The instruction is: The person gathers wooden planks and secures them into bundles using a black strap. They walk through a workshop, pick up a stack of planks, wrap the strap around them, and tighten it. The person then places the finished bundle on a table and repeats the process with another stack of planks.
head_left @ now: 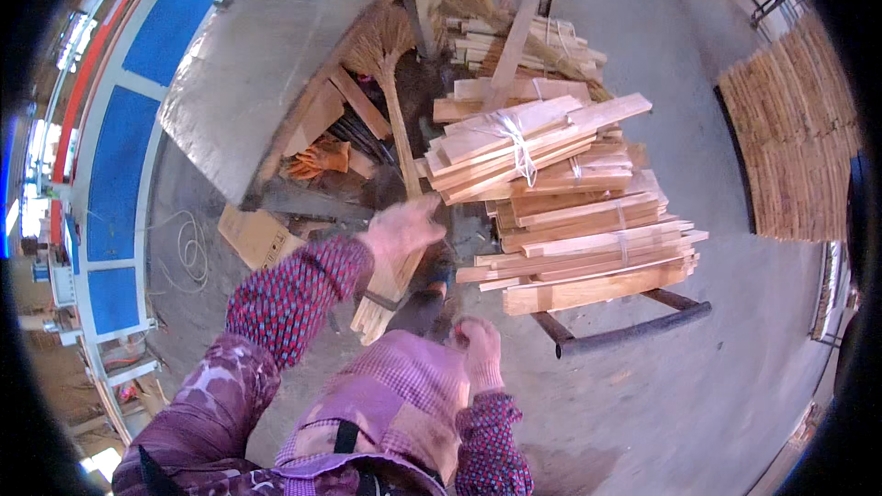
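My left hand, slightly blurred, is stretched forward with its fingers out and nothing visible in them. Its place in the picture is just above a narrow bundle of wood strips; whether it touches them I cannot tell. Right of that hand, several bundles of pale wood strips tied with white string lie piled on a low rack with a dark metal bar. Close to the front of my purple checked apron, my right hand is curled closed; anything inside it is hidden.
A grey-topped table stands at the far left, with orange gloves below its edge. A straw broom leans there, beside cardboard. Blue-panelled machinery runs along the left; a tall stack of wood stands right.
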